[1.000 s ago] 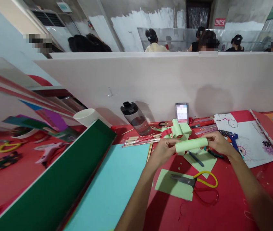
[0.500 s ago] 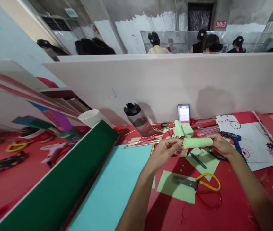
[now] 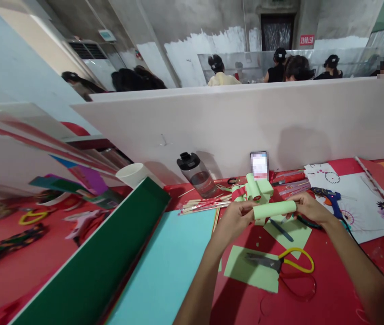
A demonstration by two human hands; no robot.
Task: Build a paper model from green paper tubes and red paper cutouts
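Observation:
A light green paper roll [image 3: 275,209] is held level above the red table, one end in each hand. My left hand [image 3: 237,217] pinches its left end, and my right hand [image 3: 310,208] grips the right end. Beneath the hands lie light green paper sheets [image 3: 246,279]. Scissors [image 3: 271,262] with one yellow and one red handle rest on the nearer sheet. A dark pen-like tool [image 3: 282,230] lies on the farther one. Just behind the roll sits a cluster of green paper rolls [image 3: 255,187] with red strips.
A water bottle [image 3: 197,175], thin wooden sticks [image 3: 202,205] and a phone [image 3: 259,165] stand or lie at the back. Blue paper [image 3: 165,257] and a long green board [image 3: 97,257] are left. A blue glue gun [image 3: 332,198] lies right. A white partition [image 3: 212,122] closes the back.
The view has tilted slightly up, so things appear lower. The paper roll now slants a little, its right end higher. Both hands still hold it.

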